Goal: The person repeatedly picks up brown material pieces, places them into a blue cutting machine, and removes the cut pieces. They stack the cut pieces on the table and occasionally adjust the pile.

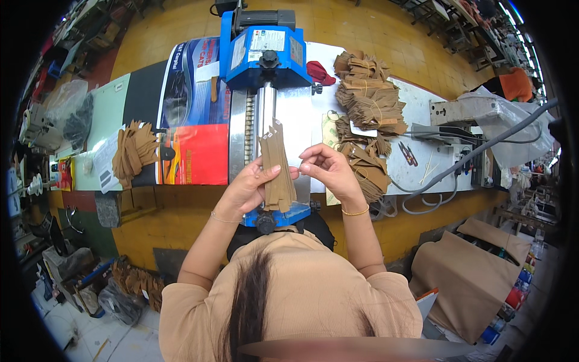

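Observation:
My left hand [254, 186] is closed round a bundle of brown fabric strips [277, 172], its thumb lying across the front. Small white tags show at the bundle's far end. My right hand [330, 171] is just right of the strips, thumb and fingertips pinched together; whatever they hold, if anything, is too small to make out. Beneath the bundle is a blue machine [268, 54] with a long steel roller [265, 108] and a bright metal bed.
Banded stacks of brown strips [371, 105] lie right of the machine, near red-handled snips [408, 154] and a grey cable [482, 148]. At left, more brown strips [134, 154] rest beside a red and blue printed sheet [193, 151]. A dark red cloth [319, 73] lies behind.

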{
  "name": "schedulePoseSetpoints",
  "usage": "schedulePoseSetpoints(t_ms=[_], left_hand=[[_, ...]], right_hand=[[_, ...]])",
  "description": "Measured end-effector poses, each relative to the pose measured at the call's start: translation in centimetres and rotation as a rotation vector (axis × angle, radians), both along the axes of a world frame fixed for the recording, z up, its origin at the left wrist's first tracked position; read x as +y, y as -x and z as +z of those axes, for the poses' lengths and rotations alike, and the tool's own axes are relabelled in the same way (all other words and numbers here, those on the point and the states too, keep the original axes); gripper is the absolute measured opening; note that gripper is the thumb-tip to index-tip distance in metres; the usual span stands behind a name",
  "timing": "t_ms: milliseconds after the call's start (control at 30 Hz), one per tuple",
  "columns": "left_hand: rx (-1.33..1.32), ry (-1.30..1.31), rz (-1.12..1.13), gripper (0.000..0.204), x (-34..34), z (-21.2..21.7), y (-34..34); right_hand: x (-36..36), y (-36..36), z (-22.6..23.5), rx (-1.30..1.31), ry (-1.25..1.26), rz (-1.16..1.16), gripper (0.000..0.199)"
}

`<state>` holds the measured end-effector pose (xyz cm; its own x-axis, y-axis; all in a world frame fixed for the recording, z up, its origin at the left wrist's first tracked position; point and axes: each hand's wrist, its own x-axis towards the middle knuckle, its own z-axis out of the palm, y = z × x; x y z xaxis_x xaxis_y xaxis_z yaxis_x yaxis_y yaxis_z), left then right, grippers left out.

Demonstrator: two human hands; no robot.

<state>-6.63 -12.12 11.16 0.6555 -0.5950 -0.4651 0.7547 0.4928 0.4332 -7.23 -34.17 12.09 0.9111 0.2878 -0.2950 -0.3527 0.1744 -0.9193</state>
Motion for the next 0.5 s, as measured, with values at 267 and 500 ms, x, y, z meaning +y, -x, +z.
schedulePoseSetpoints(t_ms=[267, 500], left_hand=[[-0.032, 0.012, 0.008, 0.039, 0.0, -0.4, -0.1], [-0.014, 0.044, 0.041, 0.043, -0.2, -0.8, 0.2]], right_hand=[[0.7, -0.1, -0.1, -0.070, 0.073, -0.009, 0.033], [0.7, 0.0, 1.2, -0.102, 0.359, 0.093, 0.032]])
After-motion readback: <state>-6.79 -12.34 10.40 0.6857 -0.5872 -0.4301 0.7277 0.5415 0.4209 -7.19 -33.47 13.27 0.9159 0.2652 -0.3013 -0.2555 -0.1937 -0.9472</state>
